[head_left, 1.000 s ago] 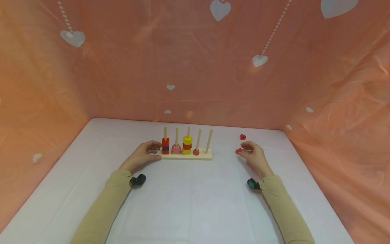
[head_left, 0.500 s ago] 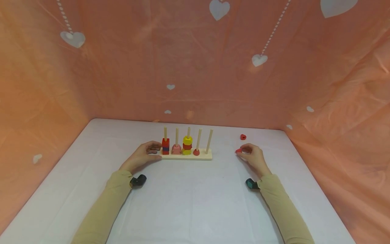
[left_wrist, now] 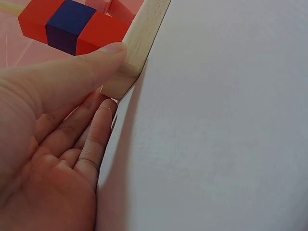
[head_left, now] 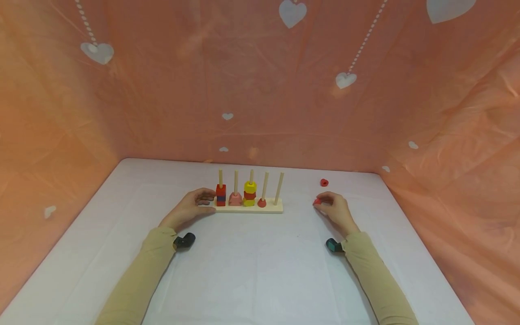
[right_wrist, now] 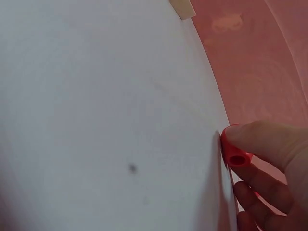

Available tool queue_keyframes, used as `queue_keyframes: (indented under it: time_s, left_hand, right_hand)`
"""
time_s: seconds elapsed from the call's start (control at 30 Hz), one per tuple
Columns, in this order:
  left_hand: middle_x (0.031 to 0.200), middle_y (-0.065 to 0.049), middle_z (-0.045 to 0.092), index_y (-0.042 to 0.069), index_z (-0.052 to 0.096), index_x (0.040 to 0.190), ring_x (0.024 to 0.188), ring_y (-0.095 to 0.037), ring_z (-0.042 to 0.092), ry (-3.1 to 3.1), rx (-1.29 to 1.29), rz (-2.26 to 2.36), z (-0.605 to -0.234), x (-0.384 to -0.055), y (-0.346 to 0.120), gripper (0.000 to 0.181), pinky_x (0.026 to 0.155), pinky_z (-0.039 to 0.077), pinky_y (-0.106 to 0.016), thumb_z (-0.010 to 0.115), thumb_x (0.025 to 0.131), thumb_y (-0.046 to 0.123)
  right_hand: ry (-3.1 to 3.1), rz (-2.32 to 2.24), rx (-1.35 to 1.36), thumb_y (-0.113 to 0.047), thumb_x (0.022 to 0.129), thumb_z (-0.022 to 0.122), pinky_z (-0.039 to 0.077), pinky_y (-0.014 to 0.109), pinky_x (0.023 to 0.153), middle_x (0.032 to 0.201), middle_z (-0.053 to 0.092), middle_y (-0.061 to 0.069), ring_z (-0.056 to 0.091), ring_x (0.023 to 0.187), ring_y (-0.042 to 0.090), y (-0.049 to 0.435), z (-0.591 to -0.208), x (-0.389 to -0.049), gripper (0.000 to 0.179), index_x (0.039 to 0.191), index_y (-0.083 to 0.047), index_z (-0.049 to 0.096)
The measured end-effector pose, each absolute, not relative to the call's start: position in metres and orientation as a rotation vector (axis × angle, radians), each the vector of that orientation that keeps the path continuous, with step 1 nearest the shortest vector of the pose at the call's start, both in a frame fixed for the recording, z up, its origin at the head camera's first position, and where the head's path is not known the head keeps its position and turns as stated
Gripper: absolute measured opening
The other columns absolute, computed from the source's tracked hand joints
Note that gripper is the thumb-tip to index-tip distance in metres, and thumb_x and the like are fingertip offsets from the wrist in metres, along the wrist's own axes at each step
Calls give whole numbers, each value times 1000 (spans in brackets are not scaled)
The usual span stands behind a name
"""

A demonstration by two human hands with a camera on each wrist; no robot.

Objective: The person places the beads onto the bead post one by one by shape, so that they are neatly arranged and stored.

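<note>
In the head view a wooden peg board (head_left: 248,210) with several upright pegs stands on the table. My left hand (head_left: 184,208) holds its left end; the left wrist view shows the thumb (left_wrist: 113,53) on the wood and the other fingers around the end. A red-blue-red block stack (head_left: 220,195) fills the leftmost peg. Beside it come a pink piece (head_left: 235,199), a yellow and red stack (head_left: 249,194) and a small red piece (head_left: 262,203); the rightmost peg is bare. My right hand (head_left: 336,210) pinches a small red bead (right_wrist: 236,147) with a hole, low at the tabletop.
Behind the right hand lies another red bead (head_left: 323,182). White cloth covers the table (head_left: 260,266), and orange-pink fabric (head_left: 260,99) with white hearts hangs around its back and sides. A black wrist camera (head_left: 184,241) sits at each sleeve.
My right hand's fingers have closed onto the red bead, and the hand has shifted slightly left. My left hand and the peg board have stayed in place.
</note>
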State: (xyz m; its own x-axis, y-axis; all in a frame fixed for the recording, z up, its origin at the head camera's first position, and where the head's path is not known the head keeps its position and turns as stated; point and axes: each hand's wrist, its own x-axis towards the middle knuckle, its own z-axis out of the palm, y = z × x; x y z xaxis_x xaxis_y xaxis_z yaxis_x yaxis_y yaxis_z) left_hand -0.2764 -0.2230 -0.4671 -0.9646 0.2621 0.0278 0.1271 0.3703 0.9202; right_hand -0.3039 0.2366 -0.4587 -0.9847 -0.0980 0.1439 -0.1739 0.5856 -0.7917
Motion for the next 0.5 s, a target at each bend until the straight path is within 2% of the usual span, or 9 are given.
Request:
queue_keyframes:
  time_s: [0.23, 0.5]
  left_hand:
    - [129, -18, 54, 2, 50, 131, 116, -33, 51, 2478, 308, 1672, -466, -275, -222, 59, 102, 40, -46, 78, 80, 13]
    - [130, -18, 53, 2, 49, 131, 116, -33, 51, 2476, 317, 1667, -464, -274, -222, 59, 102, 39, -46, 78, 81, 14]
  right_hand:
    - [-2719, 1388, 263, -3, 83, 73, 41, 44, 97, 108, 63, 16, 53, 104, 29, 236, -459, -303, 30, 111, 2, 63]
    - [-2739, 1456, 240, -10, 85, 73, 39, 45, 102, 112, 62, 12, 51, 108, 29, 235, -456, -302, 32, 114, -3, 64]
